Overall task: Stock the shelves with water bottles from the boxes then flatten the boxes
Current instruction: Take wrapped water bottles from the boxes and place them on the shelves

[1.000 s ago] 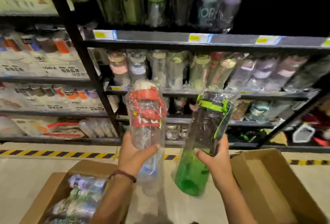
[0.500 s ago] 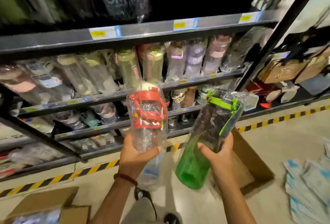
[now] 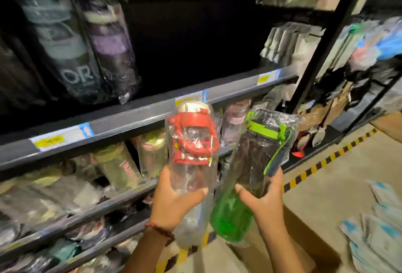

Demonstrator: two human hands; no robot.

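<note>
My left hand (image 3: 174, 201) grips a clear bottle with a red lid (image 3: 192, 153), wrapped in plastic film and held upright. My right hand (image 3: 264, 198) grips a green bottle with a lime-green lid (image 3: 250, 177), also wrapped, tilted slightly right. Both bottles are raised in front of the grey shelf edge (image 3: 134, 118). The shelf bay above that edge is dark and open on its right side, with two tall dark wrapped bottles (image 3: 87, 50) on its left. A cardboard box (image 3: 304, 244) lies on the floor under my right arm.
Lower shelves (image 3: 91, 205) are packed with wrapped bottles. A black upright post (image 3: 322, 40) divides this rack from one holding other goods. Yellow-black tape (image 3: 315, 168) marks the floor. Blue-white packets (image 3: 378, 229) lie on the floor at right.
My view has turned up and to the right along the rack. Both bottles have risen toward the upper shelf. The left-hand box of bottles has left the view.
</note>
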